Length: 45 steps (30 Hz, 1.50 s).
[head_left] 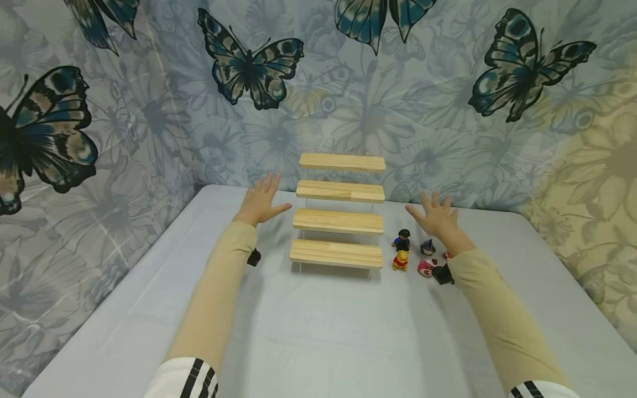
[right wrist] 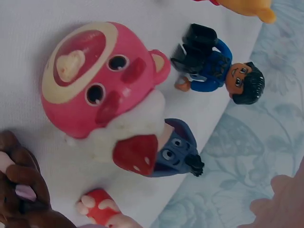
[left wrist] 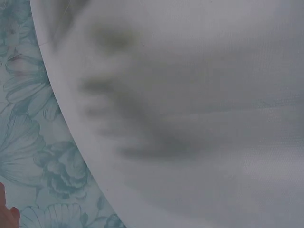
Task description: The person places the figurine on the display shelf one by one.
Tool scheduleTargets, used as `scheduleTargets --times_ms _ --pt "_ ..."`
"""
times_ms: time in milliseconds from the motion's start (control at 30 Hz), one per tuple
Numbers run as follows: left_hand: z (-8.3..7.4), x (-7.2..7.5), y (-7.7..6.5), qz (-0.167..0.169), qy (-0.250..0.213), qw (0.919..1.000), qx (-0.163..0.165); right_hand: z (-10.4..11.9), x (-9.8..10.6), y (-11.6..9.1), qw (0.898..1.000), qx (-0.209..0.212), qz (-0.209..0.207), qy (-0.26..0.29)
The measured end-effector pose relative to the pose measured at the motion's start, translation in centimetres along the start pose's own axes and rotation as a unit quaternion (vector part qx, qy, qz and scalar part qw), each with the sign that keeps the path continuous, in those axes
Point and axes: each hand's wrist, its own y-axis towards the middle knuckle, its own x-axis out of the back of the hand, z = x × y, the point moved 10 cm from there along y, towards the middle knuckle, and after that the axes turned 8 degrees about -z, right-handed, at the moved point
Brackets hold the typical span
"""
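Here's my count coming through: two hands, one left hand (head_left: pixel 259 201) and one right hand (head_left: pixel 439 219), two sleeves (head_left: pixel 215 298)! Four wooden boards (head_left: pixel 338 221), yes, four, over one white table (head_left: pixel 323 331). Now the toy figures (right wrist: pixel 206 71), and I make it six on my right wrist feed: one pink bear (right wrist: pixel 108 79), one yellow bear (right wrist: pixel 247 6), one black-haired doll (right wrist: pixel 223 69), one donkey (right wrist: pixel 180 156), one brown figure (right wrist: pixel 35 190), one small red-and-pink figure (right wrist: pixel 100 206). Five dark butterflies (head_left: pixel 250 69) behind, three cut by the edge!
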Motion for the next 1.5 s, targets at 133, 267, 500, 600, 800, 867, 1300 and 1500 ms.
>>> scheduleTargets --times_ms 133,267,500,600,800,867,1300,1500 --pt "0.0 -0.7 0.0 0.008 -0.037 0.9993 0.005 -0.1 -0.5 0.0 0.999 0.000 0.018 0.028" --pt "-0.3 -1.4 -0.3 0.016 -0.116 0.9931 0.012 0.3 -0.3 -0.3 0.998 0.015 0.020 0.059" --pt "-0.7 -2.0 -1.9 0.022 -0.329 0.9440 0.006 1.5 3.0 -1.6 0.987 0.069 -0.052 0.136" --pt "-1.3 -2.1 -2.6 0.032 -0.379 0.9246 -0.011 1.4 4.3 -2.5 0.981 0.082 -0.077 0.159" --pt "-2.4 -2.5 -3.3 0.055 -0.434 0.8991 -0.015 1.5 5.5 -4.1 0.977 0.093 -0.092 0.171" --pt "-2.7 -2.7 -3.5 0.062 -0.429 0.9009 -0.012 1.5 5.6 -4.5 0.977 0.098 -0.090 0.169" --pt "-3.1 -2.5 -3.6 -0.014 -0.425 0.9044 -0.039 3.4 4.2 -6.8 0.972 0.180 -0.099 0.110" --pt "-3.0 -2.6 -4.1 -0.025 -0.415 0.9087 -0.039 4.3 2.2 -7.4 0.971 0.208 -0.066 0.100"
